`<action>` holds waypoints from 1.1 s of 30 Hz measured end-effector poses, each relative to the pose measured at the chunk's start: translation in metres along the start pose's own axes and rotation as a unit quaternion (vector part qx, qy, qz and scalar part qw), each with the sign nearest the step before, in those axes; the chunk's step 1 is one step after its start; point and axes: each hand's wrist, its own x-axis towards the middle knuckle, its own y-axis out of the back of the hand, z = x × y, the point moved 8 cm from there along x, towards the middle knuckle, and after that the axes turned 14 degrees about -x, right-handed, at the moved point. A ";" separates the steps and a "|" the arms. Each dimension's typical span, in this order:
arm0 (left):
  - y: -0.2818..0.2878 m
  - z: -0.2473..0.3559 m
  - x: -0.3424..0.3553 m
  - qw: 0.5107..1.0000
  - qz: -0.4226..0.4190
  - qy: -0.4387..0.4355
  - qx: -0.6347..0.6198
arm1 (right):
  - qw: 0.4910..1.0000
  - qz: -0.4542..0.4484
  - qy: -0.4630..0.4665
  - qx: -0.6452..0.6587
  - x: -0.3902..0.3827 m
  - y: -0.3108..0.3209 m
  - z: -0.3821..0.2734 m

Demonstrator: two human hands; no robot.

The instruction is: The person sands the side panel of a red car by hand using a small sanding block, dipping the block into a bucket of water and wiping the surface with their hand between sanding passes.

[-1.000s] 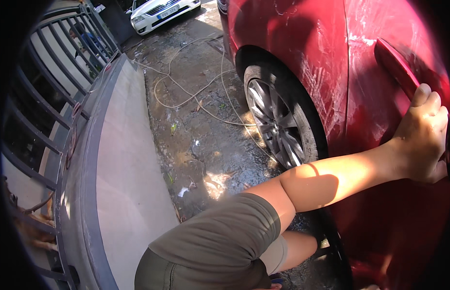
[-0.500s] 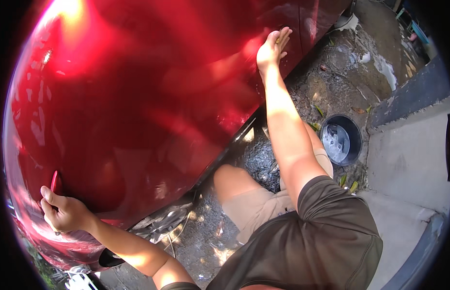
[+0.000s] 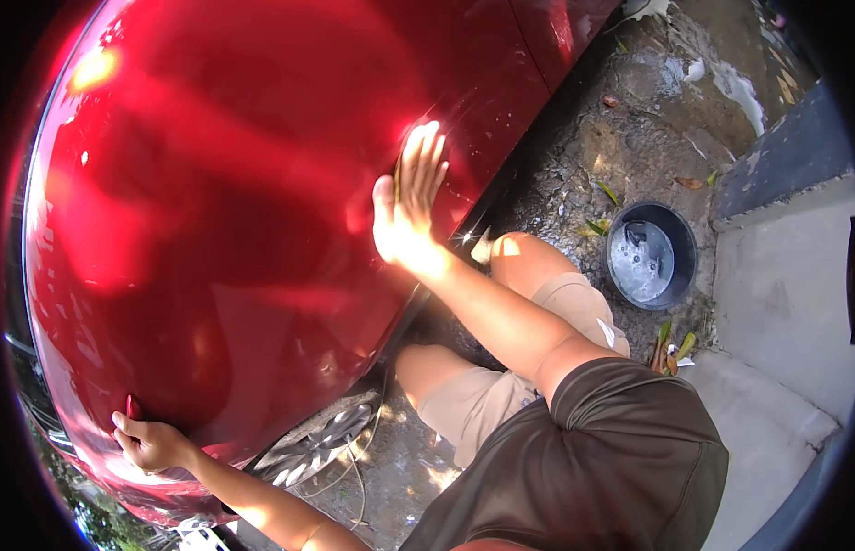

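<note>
A glossy red car body (image 3: 262, 230) fills the left and upper part of the head view. My right hand (image 3: 414, 197) lies nearly flat against its side panel, fingers stretched upward and thumb apart. A thin yellowish edge shows between thumb and fingers; what it belongs to, if anything, is hidden under the palm. Far to the lower left, my left hand (image 3: 152, 447) is curled at the red door handle (image 3: 129, 406), thumb up against it. Its fingertips are partly hidden. Small wet specks and streaks dot the paint near my right hand.
A dark round bucket (image 3: 689, 262) with sudsy water stands on the wet ground right of my knees. Beyond it rises a grey wall ledge (image 3: 786, 275). A wheel (image 3: 331, 441) and a thin cable (image 3: 361, 482) lie below the car's edge. Leaves are scattered about.
My right hand has slid along the panel toward me and to the left, from near the door seam. The view has shifted; my left hand stays at the handle.
</note>
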 end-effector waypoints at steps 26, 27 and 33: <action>-0.002 0.019 -0.007 0.999 0.003 -0.030 -0.034 | 0.995 -0.022 0.099 -0.009 -0.016 0.004 -0.035; -0.003 0.016 -0.006 0.998 -0.007 -0.048 -0.032 | 0.985 -0.080 0.155 -0.013 -0.048 -0.011 -0.051; -0.006 0.025 -0.005 0.999 -0.003 -0.033 -0.022 | 0.993 0.058 -0.095 0.027 0.200 0.097 0.075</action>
